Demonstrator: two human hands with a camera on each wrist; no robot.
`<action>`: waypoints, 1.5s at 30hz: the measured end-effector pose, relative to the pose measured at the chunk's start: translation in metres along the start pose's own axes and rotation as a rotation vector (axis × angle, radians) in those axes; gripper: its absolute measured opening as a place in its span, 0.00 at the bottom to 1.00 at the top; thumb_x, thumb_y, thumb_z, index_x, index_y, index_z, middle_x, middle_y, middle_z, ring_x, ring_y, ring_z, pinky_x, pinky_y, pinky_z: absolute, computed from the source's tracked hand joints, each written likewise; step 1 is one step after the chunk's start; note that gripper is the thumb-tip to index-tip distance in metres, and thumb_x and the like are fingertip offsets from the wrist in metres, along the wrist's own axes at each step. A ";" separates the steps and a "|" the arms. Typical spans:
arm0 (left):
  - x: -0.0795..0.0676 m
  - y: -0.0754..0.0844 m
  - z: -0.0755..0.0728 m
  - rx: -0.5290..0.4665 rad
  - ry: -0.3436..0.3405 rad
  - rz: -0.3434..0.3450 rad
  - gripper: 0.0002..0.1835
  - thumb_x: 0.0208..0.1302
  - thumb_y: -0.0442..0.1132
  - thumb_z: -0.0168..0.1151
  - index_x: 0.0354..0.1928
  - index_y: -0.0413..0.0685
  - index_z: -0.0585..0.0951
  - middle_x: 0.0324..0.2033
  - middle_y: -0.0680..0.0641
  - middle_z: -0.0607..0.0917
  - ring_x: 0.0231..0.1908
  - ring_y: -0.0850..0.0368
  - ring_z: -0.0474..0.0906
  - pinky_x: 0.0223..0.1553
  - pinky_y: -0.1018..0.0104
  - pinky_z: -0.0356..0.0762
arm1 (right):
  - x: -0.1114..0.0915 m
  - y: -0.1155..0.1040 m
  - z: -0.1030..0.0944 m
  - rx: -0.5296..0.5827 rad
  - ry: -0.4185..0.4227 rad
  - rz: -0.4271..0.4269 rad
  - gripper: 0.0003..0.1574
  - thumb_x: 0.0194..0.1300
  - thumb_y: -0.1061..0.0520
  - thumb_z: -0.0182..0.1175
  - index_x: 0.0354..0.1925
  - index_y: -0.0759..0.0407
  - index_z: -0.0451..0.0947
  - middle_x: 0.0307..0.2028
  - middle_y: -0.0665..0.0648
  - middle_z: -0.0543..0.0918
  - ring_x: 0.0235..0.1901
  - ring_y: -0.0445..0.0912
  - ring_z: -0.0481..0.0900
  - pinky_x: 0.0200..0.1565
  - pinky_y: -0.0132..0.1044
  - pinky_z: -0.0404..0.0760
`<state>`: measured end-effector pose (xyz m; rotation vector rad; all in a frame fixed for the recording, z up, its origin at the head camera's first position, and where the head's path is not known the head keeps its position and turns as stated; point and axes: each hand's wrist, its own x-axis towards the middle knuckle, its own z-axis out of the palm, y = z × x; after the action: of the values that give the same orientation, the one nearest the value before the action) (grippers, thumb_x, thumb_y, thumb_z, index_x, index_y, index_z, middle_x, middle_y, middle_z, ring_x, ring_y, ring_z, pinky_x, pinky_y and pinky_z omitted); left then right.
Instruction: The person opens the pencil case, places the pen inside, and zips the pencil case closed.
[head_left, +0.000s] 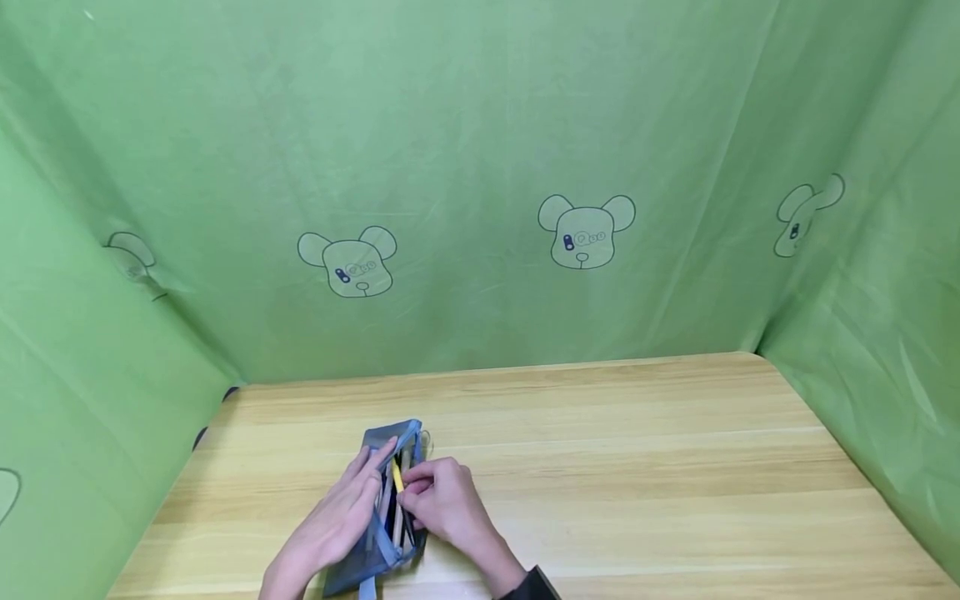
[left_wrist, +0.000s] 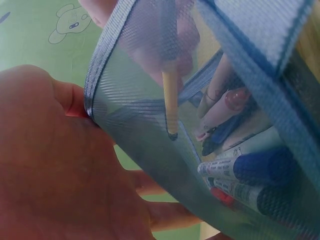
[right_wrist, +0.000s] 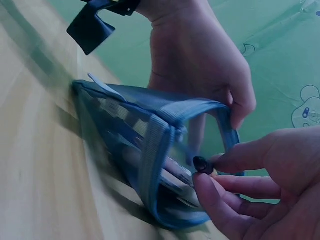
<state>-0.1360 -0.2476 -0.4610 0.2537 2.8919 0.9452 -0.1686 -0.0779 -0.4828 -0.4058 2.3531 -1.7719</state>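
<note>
A blue mesh pencil case [head_left: 351,575] lies unzipped on the table, its mouth spread wide. My left hand [head_left: 339,515] grips the case's left edge, the thumb hooked over the blue rim [right_wrist: 200,106] and the fingers along the mesh outside. Between thumb and fingertips, my right hand [head_left: 452,504] pinches a slim yellow pen [head_left: 397,477] at the opening. Its dark end [right_wrist: 202,165] points out of the pinch; through the mesh its yellow length [left_wrist: 170,95] shows. Inside lie several pens and markers, among them a blue-capped marker [left_wrist: 265,166].
The wood-grain table [head_left: 637,483] stretches away to the right of the case. A green curtain [head_left: 480,150] with printed bear heads surrounds the table at the back and both sides. A pale blue pull strap [head_left: 367,588] hangs from the case's near end.
</note>
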 end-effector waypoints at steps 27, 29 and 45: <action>0.002 0.002 0.004 0.001 -0.002 0.002 0.27 0.80 0.41 0.30 0.77 0.52 0.57 0.74 0.35 0.56 0.72 0.35 0.47 0.64 0.27 0.51 | 0.016 0.020 -0.022 0.036 0.167 -0.058 0.14 0.56 0.73 0.61 0.41 0.67 0.84 0.34 0.60 0.86 0.31 0.46 0.85 0.31 0.33 0.87; 0.001 0.002 0.005 0.007 -0.005 0.000 0.27 0.80 0.42 0.29 0.77 0.52 0.56 0.74 0.37 0.56 0.72 0.35 0.47 0.64 0.27 0.50 | 0.017 0.025 -0.023 -0.006 0.201 -0.062 0.13 0.56 0.71 0.62 0.41 0.65 0.84 0.35 0.59 0.87 0.32 0.45 0.85 0.34 0.35 0.87; 0.001 0.009 0.009 0.049 0.008 -0.088 0.27 0.79 0.49 0.34 0.77 0.61 0.59 0.74 0.31 0.51 0.70 0.29 0.50 0.63 0.28 0.55 | 0.031 0.048 -0.017 -0.007 0.247 -0.079 0.18 0.54 0.71 0.64 0.46 0.67 0.83 0.41 0.64 0.86 0.41 0.53 0.84 0.44 0.38 0.87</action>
<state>-0.1344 -0.2348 -0.4632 0.1250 2.9092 0.8644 -0.2083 -0.0599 -0.5230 -0.2995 2.5397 -1.9510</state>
